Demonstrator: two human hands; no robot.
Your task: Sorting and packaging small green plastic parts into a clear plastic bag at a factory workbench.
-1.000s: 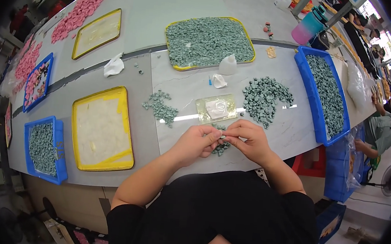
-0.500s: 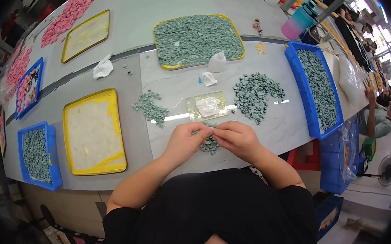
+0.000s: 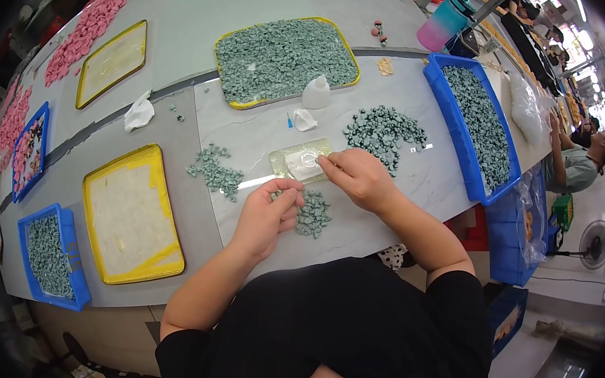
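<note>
My right hand [image 3: 362, 182] reaches over a pale yellowish translucent slab [image 3: 281, 164]. Its thumb and fingertips are pinched together at the edge of a white patch [image 3: 302, 164] on that slab; whatever they grip is too small to make out. My left hand [image 3: 266, 214] hovers close by, fingers curled and thumb near the forefinger, its contents hidden. Beside it lies a small heap of green pieces [image 3: 313, 214] on the marbled tabletop. Looser green pieces spread to the left [image 3: 216, 172], and a bigger dark green pile [image 3: 383, 135] lies beyond my right hand.
A yellow-rimmed tray full of green pieces [image 3: 285, 58], a white squeeze bottle [image 3: 316, 93] and crumpled white tissue [image 3: 304, 120] stand farther back. Blue bins [image 3: 428, 74] [image 3: 79, 286] flank the table. A bare yellow tray [image 3: 131, 210] is left. A person [image 3: 579, 164] works at right.
My hands have parted. The right moved up to the white patch on the slab, while the left drew slightly left and down, uncovering the small heap. The whole view shifted a little.
</note>
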